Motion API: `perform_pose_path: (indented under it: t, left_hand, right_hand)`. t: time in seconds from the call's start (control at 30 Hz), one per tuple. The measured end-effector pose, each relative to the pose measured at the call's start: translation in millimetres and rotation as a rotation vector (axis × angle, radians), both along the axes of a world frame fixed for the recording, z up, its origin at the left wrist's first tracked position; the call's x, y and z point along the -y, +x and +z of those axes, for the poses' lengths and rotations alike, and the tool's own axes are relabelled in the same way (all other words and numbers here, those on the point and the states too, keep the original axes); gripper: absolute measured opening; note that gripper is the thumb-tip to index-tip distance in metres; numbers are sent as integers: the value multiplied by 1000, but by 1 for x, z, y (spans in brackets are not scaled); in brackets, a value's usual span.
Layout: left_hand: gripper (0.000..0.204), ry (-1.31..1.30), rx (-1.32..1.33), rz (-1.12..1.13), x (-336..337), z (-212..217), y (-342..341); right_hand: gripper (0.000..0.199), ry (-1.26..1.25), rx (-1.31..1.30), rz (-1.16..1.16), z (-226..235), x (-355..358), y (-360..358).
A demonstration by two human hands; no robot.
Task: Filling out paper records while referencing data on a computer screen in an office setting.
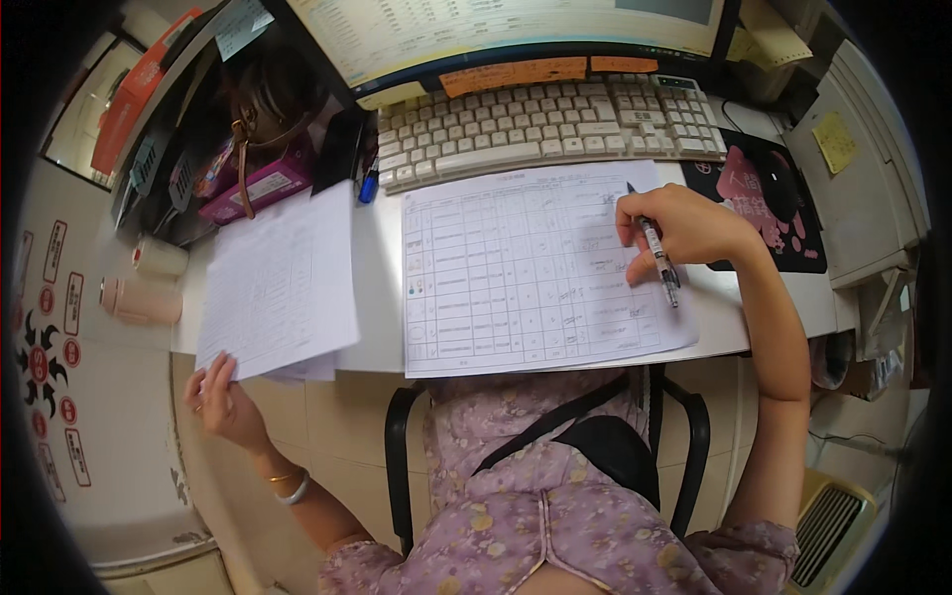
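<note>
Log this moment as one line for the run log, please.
right hand: holds pen, tip on printed form | left hand: grips corner of paper stack | keyboard behind form

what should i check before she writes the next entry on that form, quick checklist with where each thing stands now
1. Pen in the right hand: ok, the pen sits in a writing grip.
2. Pen tip on the printed form: ok, it meets the sheet near the upper right columns.
3. Form lying flat: ok, though its lower edge hangs past the desk edge.
4. Left hand steadying the form: not ok, it holds the corner of the stack of papers at the left instead.
5. Keyboard off the form: ok, it lies just above the top edge.
6. Ink flowing: cannot tell.
</note>
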State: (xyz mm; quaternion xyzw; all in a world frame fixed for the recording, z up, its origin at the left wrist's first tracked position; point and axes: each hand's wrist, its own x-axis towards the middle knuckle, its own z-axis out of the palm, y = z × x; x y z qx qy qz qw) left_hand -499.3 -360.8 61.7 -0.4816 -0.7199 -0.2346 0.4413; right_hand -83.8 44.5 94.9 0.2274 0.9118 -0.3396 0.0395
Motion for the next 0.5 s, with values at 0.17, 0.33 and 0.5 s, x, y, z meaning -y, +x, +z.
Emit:
perform_pose_path:
  t: [0.17, 0.33, 0.5]
  left_hand:
    - [36, -183, 206, 41, 17, -40, -28]
    - [28, -123, 440, -62, 24, -58, -48]
    - [30, -77, 676, -380, 36, -59, -64]
  right_hand:
    - [44, 2, 6, -20, 1, 0, 0]
    - [46, -9, 53, -27, 1, 0, -2]
    - [45, 38, -8, -2, -2, 0, 0]
